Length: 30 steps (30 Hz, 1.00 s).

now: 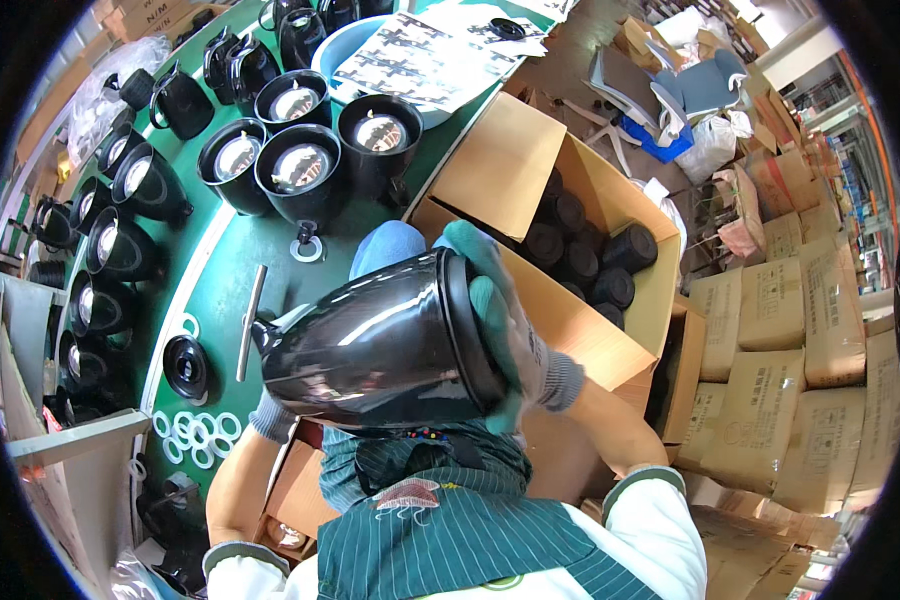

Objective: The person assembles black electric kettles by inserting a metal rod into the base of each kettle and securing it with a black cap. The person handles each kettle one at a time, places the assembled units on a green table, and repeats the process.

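Many black kettles | green bench | stacked cartons, seemingly a warehouse

Green bench bears black kettles, white rings

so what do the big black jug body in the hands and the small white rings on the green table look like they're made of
The big black jug body looks like glossy moulded plastic: smooth, with sharp window reflections, though coated metal cannot be ruled out. The small white rings on the green table look like soft rubber or silicone seals: thin, matte, evenly round. Too small to be sure.
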### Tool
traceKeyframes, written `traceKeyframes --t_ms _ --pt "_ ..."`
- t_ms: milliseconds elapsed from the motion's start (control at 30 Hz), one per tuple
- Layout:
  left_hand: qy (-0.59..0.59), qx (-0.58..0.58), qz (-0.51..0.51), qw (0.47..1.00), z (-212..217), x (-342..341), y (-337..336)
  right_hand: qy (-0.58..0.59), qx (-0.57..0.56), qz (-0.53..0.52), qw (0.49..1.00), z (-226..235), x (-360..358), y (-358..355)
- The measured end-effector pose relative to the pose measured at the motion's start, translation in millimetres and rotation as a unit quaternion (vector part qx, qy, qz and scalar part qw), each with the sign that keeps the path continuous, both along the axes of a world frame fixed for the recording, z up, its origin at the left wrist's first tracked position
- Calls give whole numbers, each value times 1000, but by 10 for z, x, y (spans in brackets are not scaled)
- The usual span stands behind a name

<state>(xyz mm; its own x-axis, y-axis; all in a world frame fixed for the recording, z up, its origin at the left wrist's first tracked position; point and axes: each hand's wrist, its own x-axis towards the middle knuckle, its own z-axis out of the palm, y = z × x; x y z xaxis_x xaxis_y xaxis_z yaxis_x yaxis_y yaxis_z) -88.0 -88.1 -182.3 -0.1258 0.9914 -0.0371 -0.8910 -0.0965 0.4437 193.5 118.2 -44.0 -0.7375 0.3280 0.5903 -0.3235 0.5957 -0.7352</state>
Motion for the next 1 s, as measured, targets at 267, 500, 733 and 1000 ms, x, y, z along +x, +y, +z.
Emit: traceKeyframes --t_ms 267,500,733,1000 --pt "884 139 246 372 1580 -167 442 -97 -539 -109 830 -308 -66 -322" --pt "247 79 40 965 212 -202 179 25 98 -14 995 6 -221 -65" --pt "702 23 138 699 611 -215 223 -40 -386 -50 920 -245 -71 -264" --pt "112 -177 -50 977 -498 -320 43 53 99 -40 993 78 86 -172"
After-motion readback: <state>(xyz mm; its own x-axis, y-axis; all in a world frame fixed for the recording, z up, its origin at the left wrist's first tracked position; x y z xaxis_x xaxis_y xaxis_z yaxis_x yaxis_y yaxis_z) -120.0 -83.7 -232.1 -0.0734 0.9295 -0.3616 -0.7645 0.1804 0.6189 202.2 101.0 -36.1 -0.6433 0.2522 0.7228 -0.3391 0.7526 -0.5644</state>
